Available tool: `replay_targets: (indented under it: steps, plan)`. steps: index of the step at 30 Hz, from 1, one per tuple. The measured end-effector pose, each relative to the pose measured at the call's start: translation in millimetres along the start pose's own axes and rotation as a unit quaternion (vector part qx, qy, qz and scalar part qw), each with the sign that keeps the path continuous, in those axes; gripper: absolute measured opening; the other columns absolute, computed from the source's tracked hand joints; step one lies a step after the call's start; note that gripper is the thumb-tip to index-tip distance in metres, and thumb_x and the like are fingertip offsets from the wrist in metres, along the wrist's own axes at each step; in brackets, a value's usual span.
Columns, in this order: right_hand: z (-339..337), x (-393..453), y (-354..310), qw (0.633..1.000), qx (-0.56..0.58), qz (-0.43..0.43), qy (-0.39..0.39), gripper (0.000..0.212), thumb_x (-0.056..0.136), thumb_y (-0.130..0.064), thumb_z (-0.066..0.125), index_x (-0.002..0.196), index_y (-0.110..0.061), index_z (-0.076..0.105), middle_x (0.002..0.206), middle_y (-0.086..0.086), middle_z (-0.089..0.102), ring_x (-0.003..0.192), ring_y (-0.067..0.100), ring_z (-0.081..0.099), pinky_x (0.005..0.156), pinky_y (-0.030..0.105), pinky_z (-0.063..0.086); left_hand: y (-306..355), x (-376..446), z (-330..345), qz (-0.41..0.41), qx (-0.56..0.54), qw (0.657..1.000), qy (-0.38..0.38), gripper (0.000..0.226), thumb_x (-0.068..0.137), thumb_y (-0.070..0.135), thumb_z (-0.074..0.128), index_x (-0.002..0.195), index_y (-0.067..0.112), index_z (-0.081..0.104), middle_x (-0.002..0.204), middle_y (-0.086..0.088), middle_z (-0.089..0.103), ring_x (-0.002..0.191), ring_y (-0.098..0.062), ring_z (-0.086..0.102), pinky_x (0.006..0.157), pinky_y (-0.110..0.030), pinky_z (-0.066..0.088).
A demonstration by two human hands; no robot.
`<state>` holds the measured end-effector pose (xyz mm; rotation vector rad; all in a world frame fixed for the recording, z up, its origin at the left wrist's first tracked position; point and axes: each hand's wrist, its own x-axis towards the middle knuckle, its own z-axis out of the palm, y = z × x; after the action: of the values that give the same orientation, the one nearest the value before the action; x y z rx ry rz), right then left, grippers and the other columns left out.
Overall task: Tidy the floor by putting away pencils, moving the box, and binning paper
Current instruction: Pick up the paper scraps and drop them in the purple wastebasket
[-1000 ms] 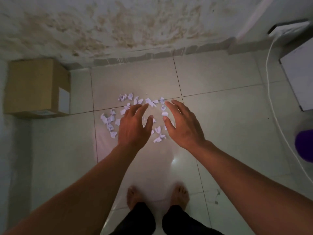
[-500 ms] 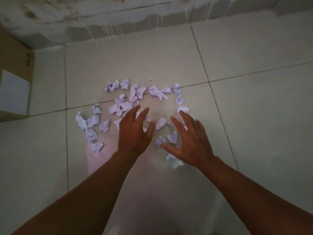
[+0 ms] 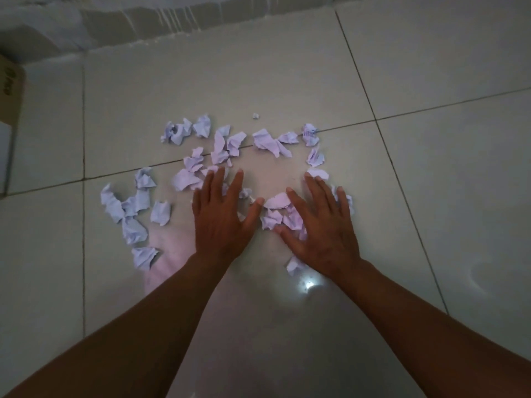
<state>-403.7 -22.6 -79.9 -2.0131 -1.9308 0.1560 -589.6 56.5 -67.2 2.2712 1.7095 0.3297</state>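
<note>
Several crumpled white paper scraps point(image 3: 221, 146) lie scattered over the pale tiled floor point(image 3: 431, 168) in a loose ring. My left hand point(image 3: 222, 222) is flat over the scraps near the middle, fingers spread, palm down. My right hand point(image 3: 321, 228) is beside it, also palm down with fingers apart, resting over a small clump of scraps point(image 3: 275, 216). Neither hand holds anything. A corner of the brown cardboard box point(image 3: 10, 90) shows at the far left edge. No pencils are in sight.
The wall's base point(image 3: 172, 15) runs along the top of the view. More paper scraps point(image 3: 129, 208) lie to the left of my hands. Bare tiles stretch to the right and towards me.
The view has dropped closer to the floor and both hands have come down onto the scraps. My right hand has slid over the clump near the middle.
</note>
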Motion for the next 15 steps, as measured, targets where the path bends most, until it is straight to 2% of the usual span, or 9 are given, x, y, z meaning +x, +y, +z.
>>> replay_targets:
  steps: [3, 5, 7, 11, 15]
  plan:
    - [2.4, 10.4, -0.3, 0.996, 0.061, -0.046, 0.037, 0.057, 0.093, -0.049, 0.055, 0.142, -0.019, 0.050, 0.157, 0.010, 0.035, 0.146, 0.026, 0.030, 0.115, 0.052, 0.027, -3.6, 4.2, 1.0, 0.049, -0.013, 0.998, 0.043, 0.059, 0.092, 0.054, 0.051, 0.144, 0.026, 0.045, 0.150, -0.009, 0.043, 0.140, -0.026, 0.035, 0.111, -0.044, 0.031]
    - [3.1, 15.2, 2.9, 0.997, 0.036, -0.035, 0.062, 0.059, 0.093, -0.053, 0.052, 0.142, -0.020, 0.050, 0.157, 0.010, 0.034, 0.146, 0.026, 0.029, 0.116, 0.052, 0.025, -8.9, 16.1, -0.5, 0.068, 0.013, 0.996, 0.064, 0.062, 0.092, 0.059, 0.049, 0.145, 0.028, 0.043, 0.151, -0.008, 0.041, 0.140, -0.025, 0.034, 0.111, -0.043, 0.028]
    - [3.7, 21.9, 8.2, 0.998, 0.001, -0.005, 0.060, 0.064, 0.092, -0.060, 0.048, 0.144, -0.022, 0.047, 0.159, 0.011, 0.029, 0.148, 0.028, 0.023, 0.117, 0.055, 0.021, -11.9, 34.6, -2.5, 0.070, 0.038, 0.994, 0.074, 0.068, 0.090, 0.066, 0.045, 0.147, 0.029, 0.041, 0.156, -0.008, 0.035, 0.144, -0.027, 0.029, 0.115, -0.047, 0.025]
    - [8.6, 45.9, 13.7, 0.998, -0.018, 0.052, 0.015, 0.075, 0.086, -0.074, 0.042, 0.148, -0.032, 0.037, 0.163, 0.012, 0.016, 0.152, 0.028, 0.010, 0.119, 0.056, 0.015, -8.4, 75.1, -0.7, 0.031, 0.044, 0.998, 0.015, 0.074, 0.086, 0.073, 0.036, 0.152, 0.040, 0.026, 0.165, -0.004, 0.012, 0.151, -0.026, 0.007, 0.118, -0.057, 0.005]
    - [11.7, 76.7, 14.5, 0.998, -0.016, 0.059, -0.016, 0.077, 0.083, -0.077, 0.040, 0.150, -0.040, 0.029, 0.165, 0.009, 0.009, 0.152, 0.026, 0.008, 0.119, 0.055, 0.014, -7.3, 98.6, 5.4, 0.043, 0.045, 0.997, -0.047, 0.062, 0.092, 0.065, 0.036, 0.150, 0.043, 0.029, 0.164, 0.000, 0.017, 0.151, -0.026, 0.007, 0.118, -0.059, 0.005]
